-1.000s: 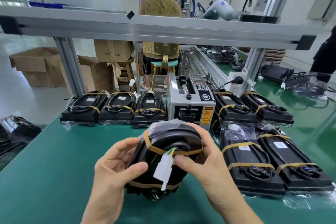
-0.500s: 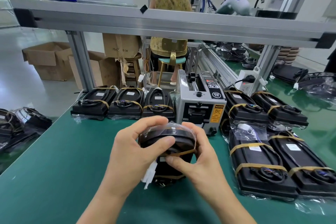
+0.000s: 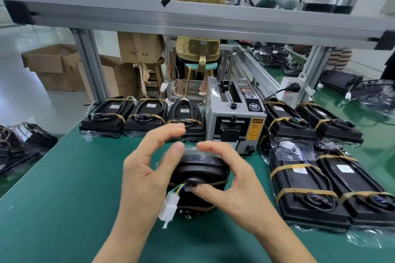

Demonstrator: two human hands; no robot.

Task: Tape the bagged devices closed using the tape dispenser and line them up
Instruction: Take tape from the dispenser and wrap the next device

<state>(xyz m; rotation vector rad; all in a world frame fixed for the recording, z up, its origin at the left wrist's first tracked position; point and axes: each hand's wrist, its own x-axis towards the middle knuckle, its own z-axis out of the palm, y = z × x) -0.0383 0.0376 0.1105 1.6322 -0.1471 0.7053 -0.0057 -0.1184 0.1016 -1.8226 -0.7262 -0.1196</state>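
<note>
A bagged device (image 3: 199, 168), black and wrapped in clear plastic with brown tape bands, is sitting upright near the middle of the green bench (image 3: 64, 188), just in front of the tape dispenser (image 3: 234, 117). Both hands are working on it.

Left hand (image 3: 147, 168): thumb is pressing against the upper left of the bag; the other fingers are curving loosely above it, apart from the plastic. Whether the palm is touching the device I cannot tell.

Right hand (image 3: 233, 186): it is gripping the device, thumb lying across the front by the cable exit, index finger curling over the top edge of the bag.

A white connector (image 3: 168, 209) on coloured wires is hanging from the front of the device, between the two hands.

The dispenser, grey with a yellow warning label, is standing at the back of the bench. Three taped devices (image 3: 143, 117) are lying in a row to its left, touching side by side. Four more taped devices (image 3: 310, 181) are lying to its right in two rows, the nearer pair reaching toward the front edge.

More bagged black items (image 3: 23, 145) are lying at the far left. Beyond the bench frame, a person (image 3: 199, 19) is sitting on a stool, back turned, beside cardboard boxes (image 3: 55, 66).
</note>
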